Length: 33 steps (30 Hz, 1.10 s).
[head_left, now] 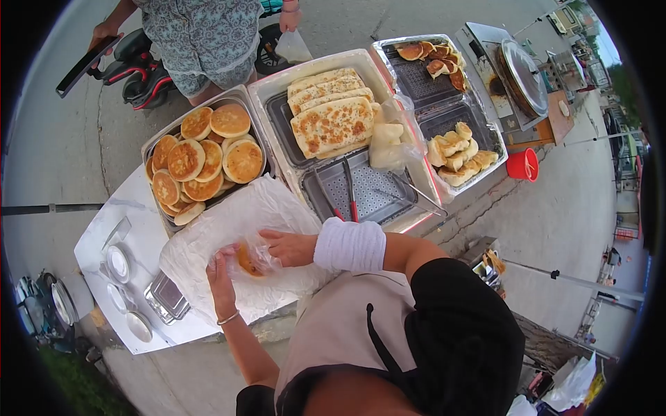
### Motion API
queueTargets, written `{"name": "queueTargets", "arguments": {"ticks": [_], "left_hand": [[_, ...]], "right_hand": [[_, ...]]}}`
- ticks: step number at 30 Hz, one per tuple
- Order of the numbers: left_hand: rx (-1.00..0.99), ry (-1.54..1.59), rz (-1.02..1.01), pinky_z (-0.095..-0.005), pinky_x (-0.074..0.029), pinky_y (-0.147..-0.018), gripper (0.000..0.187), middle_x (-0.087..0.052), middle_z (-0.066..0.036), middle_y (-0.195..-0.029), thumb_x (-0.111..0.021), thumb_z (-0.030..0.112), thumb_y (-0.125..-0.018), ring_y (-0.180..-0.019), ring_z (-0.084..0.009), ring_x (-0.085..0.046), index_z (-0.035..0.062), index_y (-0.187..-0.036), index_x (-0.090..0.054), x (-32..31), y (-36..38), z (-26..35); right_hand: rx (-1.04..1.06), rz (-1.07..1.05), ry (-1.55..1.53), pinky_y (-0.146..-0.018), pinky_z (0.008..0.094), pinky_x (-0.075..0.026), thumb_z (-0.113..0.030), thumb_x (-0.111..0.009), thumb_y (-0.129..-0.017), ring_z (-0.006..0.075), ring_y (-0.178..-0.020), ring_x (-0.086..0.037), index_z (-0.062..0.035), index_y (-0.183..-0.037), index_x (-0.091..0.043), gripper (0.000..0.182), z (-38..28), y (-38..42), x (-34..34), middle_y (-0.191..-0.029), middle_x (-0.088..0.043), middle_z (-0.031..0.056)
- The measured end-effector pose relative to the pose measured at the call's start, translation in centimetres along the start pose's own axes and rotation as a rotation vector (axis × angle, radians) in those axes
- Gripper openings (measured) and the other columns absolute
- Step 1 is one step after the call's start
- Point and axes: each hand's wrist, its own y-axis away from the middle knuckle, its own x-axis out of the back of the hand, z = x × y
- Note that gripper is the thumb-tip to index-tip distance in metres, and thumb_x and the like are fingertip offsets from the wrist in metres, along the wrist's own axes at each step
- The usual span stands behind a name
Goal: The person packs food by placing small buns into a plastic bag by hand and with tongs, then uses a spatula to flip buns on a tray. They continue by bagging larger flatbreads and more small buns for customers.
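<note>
A browned flatbread piece (250, 261) lies in a clear plastic bag (261, 251) above a white cloth (201, 239). At the bag's left edge, my left hand (220, 281) has its fingers closed on the plastic. My right hand (288, 248), with a white band at the wrist, is on the bag's right side, fingers bent around the plastic. Its fingertips are partly hidden by the bag. Round golden breads (186, 159) fill a tray just beyond the cloth. Rectangular flatbreads (333, 125) are stacked in the middle tray, with red-handled tongs (351, 191) in front.
At the right stands a tray of folded pastries (454, 156), then a red cup (522, 165) and a round lidded pan (524, 76). Lidded containers (118, 263) are on the white table (94, 232) at left. A person (201, 41) stands across the trays holding a phone.
</note>
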Motion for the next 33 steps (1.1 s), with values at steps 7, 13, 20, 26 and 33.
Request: {"name": "queueTargets", "arguments": {"ticks": [7,13,20,26,33], "left_hand": [[-0.147,-0.509,0.099,-0.0274,-0.046,-0.075,0.023,-0.066,-0.008,-0.091,-0.050,0.015,-0.101,-0.084,-0.0134,-0.061,-0.0022,-0.094,-0.063,-0.4,3.0,4.2],[-0.050,0.402,0.294,-0.0264,-0.045,-0.064,0.018,-0.052,0.001,-0.073,-0.051,0.017,-0.102,-0.064,-0.0097,-0.049,0.0033,-0.098,-0.062,-1.4,4.1,4.7],[-0.181,0.416,0.301,-0.0230,-0.042,-0.051,0.022,-0.043,0.006,-0.063,-0.050,0.020,-0.103,-0.055,-0.0043,-0.043,0.0024,-0.103,-0.063,1.9,7.7,4.9],[-0.210,-0.234,0.369,-0.0225,-0.034,-0.052,0.024,-0.047,0.005,-0.063,-0.050,0.014,-0.101,-0.058,-0.0038,-0.038,-0.0018,-0.109,-0.067,2.4,9.3,2.7],[-0.348,-0.364,0.563,-0.0302,-0.048,-0.066,0.041,-0.058,-0.009,-0.095,-0.065,0.020,-0.091,-0.078,-0.0165,-0.056,0.0037,-0.127,-0.054,0.5,10.6,2.9]], "right_hand": [[-0.729,0.348,-0.644,-0.092,0.0398,-0.043,-0.020,-0.074,-0.081,0.0266,-0.106,-0.057,0.0001,-0.097,-0.065,0.026,-4.8,0.0,2.4,-0.101,-0.064,0.0139],[-0.730,0.874,-1.446,-0.061,0.0235,-0.043,-0.014,-0.066,-0.090,0.0077,-0.065,-0.054,-0.0020,-0.096,-0.067,0.014,-6.0,-2.1,2.6,-0.079,-0.064,-0.0015],[-0.619,0.812,-1.237,-0.062,0.0220,-0.041,-0.008,-0.051,-0.097,0.0058,-0.067,-0.050,-0.0032,-0.099,-0.066,0.016,-12.0,2.5,10.1,-0.075,-0.058,-0.0017],[-0.812,0.800,-1.071,-0.065,0.0210,-0.045,-0.012,-0.048,-0.099,0.0052,-0.071,-0.056,-0.0022,-0.108,-0.067,0.023,-11.4,3.7,8.4,-0.082,-0.066,0.0011],[-0.773,0.840,-0.957,-0.071,0.0223,-0.048,-0.008,-0.051,-0.098,0.0064,-0.077,-0.059,0.0002,-0.109,-0.066,0.019,-13.6,4.4,9.4,-0.090,-0.069,0.0039]]}}
